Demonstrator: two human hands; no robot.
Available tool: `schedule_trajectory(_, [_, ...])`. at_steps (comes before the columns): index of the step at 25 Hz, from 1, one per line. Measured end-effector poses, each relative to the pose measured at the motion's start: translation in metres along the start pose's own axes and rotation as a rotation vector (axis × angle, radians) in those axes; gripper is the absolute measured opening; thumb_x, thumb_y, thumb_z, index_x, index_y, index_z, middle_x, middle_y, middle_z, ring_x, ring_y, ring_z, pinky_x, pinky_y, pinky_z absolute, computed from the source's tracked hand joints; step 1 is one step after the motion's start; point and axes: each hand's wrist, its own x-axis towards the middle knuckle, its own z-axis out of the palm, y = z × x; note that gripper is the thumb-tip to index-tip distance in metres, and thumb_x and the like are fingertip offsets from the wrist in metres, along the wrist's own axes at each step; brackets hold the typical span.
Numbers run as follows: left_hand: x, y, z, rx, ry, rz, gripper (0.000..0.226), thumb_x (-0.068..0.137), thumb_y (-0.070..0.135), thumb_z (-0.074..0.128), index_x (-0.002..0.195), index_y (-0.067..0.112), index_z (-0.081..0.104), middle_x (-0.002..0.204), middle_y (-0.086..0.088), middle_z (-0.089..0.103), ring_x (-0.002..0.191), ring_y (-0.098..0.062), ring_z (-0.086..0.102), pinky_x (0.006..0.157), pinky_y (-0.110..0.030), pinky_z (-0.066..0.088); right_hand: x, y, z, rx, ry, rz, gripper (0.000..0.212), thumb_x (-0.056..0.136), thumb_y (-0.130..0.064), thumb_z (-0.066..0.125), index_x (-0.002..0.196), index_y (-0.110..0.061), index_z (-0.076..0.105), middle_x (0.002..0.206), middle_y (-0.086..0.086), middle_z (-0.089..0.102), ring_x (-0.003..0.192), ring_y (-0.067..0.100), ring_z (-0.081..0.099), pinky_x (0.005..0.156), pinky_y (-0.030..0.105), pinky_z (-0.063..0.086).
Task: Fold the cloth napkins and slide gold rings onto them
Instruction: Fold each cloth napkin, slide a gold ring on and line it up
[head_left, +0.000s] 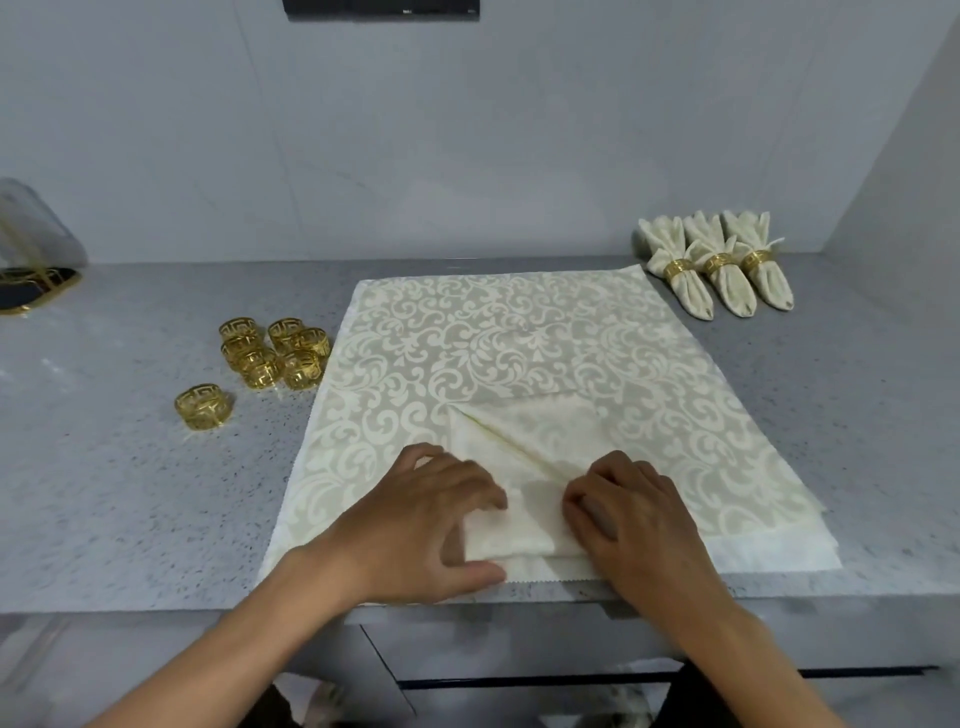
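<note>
A cream damask napkin (524, 353) lies spread flat on the grey counter, with a stack of others under it. A folded cream piece (524, 457) lies on its near middle. My left hand (436, 525) grips the folded piece's near left end, thumb under the edge and fingers curled on top. My right hand (634, 519) pinches its near right side with bent fingers. A cluster of several gold rings (278, 351) sits left of the napkin, and one gold ring (203, 406) stands apart nearer to me.
Three folded napkins with gold rings (722, 265) lie at the back right against the wall. A dark tray with a gold rim (31, 291) and a clear cover sits at the far left. The counter's front edge (156, 610) runs just below my wrists.
</note>
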Motion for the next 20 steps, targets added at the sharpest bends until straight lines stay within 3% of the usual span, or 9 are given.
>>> schedule_trajectory(4, [-0.009, -0.003, 0.006, -0.044, 0.029, -0.088, 0.033, 0.079, 0.043, 0.053, 0.109, 0.034, 0.061, 0.111, 0.022, 0.064, 0.105, 0.003, 0.053, 0.105, -0.013, 0.016, 0.0, 0.001, 0.001, 0.02, -0.016, 0.008, 0.031, 0.092, -0.044, 0.039, 0.087, -0.029, 0.066, 0.093, -0.018, 0.047, 0.08, 0.008, 0.047, 0.075, 0.028, 0.04])
schedule_trajectory(7, [0.007, 0.002, 0.006, -0.254, 0.107, -0.264, 0.032, 0.086, 0.05, 0.053, 0.082, 0.021, 0.064, 0.074, 0.009, 0.062, 0.073, -0.01, 0.054, 0.08, -0.015, 0.032, 0.001, 0.001, -0.01, 0.139, -0.051, 0.027, 0.041, 0.093, -0.055, 0.039, 0.084, -0.03, 0.07, 0.093, -0.017, 0.048, 0.086, 0.006, 0.049, 0.08, 0.024, 0.039])
schedule_trajectory(9, [0.018, 0.001, 0.007, -0.44, 0.145, -0.422, 0.044, 0.093, 0.043, 0.059, 0.066, 0.008, 0.051, 0.062, -0.001, 0.048, 0.06, -0.017, 0.046, 0.065, -0.024, 0.032, 0.002, -0.001, -0.018, 0.206, -0.084, 0.02, 0.041, 0.094, -0.059, 0.039, 0.072, -0.036, 0.065, 0.088, -0.016, 0.048, 0.087, 0.006, 0.047, 0.079, 0.023, 0.038])
schedule_trajectory(12, [0.027, 0.0, 0.014, -0.425, 0.163, -0.531, 0.038, 0.092, 0.038, 0.064, 0.064, 0.018, 0.048, 0.057, 0.006, 0.045, 0.055, -0.011, 0.043, 0.068, -0.028, 0.031, 0.003, 0.002, -0.022, 0.216, -0.109, -0.011, 0.031, 0.094, -0.047, 0.043, 0.066, -0.035, 0.048, 0.071, -0.012, 0.05, 0.075, 0.011, 0.047, 0.069, 0.026, 0.036])
schedule_trajectory(14, [0.03, 0.001, 0.014, -0.446, 0.216, -0.546, 0.018, 0.086, 0.037, 0.072, 0.08, 0.029, 0.058, 0.064, 0.009, 0.055, 0.059, -0.006, 0.052, 0.071, -0.026, 0.037, 0.004, 0.004, -0.022, 0.21, -0.157, 0.039, 0.01, 0.096, -0.037, 0.052, 0.088, -0.041, 0.056, 0.074, -0.016, 0.056, 0.08, 0.007, 0.051, 0.072, 0.02, 0.036])
schedule_trajectory(15, [0.032, 0.001, 0.014, -0.45, 0.241, -0.543, 0.018, 0.083, 0.036, 0.075, 0.089, 0.032, 0.059, 0.071, 0.011, 0.058, 0.063, -0.004, 0.056, 0.073, -0.026, 0.04, 0.004, 0.003, -0.023, 0.202, -0.155, 0.059, 0.01, 0.096, -0.032, 0.055, 0.099, -0.041, 0.057, 0.076, -0.018, 0.057, 0.082, 0.005, 0.052, 0.074, 0.017, 0.037])
schedule_trajectory(17, [0.032, 0.0, 0.016, -0.393, 0.246, -0.49, 0.021, 0.082, 0.035, 0.077, 0.095, 0.035, 0.061, 0.082, 0.012, 0.056, 0.067, -0.004, 0.058, 0.078, -0.028, 0.043, 0.002, 0.006, -0.022, 0.174, -0.108, 0.028, 0.01, 0.095, -0.03, 0.057, 0.102, -0.036, 0.06, 0.083, -0.018, 0.055, 0.08, 0.005, 0.054, 0.072, 0.017, 0.04])
schedule_trajectory(20, [0.033, 0.003, 0.019, -0.102, 0.255, -0.377, 0.003, 0.086, 0.03, 0.073, 0.083, 0.029, 0.073, 0.079, 0.012, 0.046, 0.068, -0.007, 0.049, 0.073, -0.031, 0.04, -0.002, 0.01, -0.018, -0.052, -0.038, -0.153, 0.019, 0.088, -0.034, 0.053, 0.097, -0.028, 0.069, 0.095, -0.013, 0.052, 0.08, 0.009, 0.05, 0.073, 0.025, 0.044])
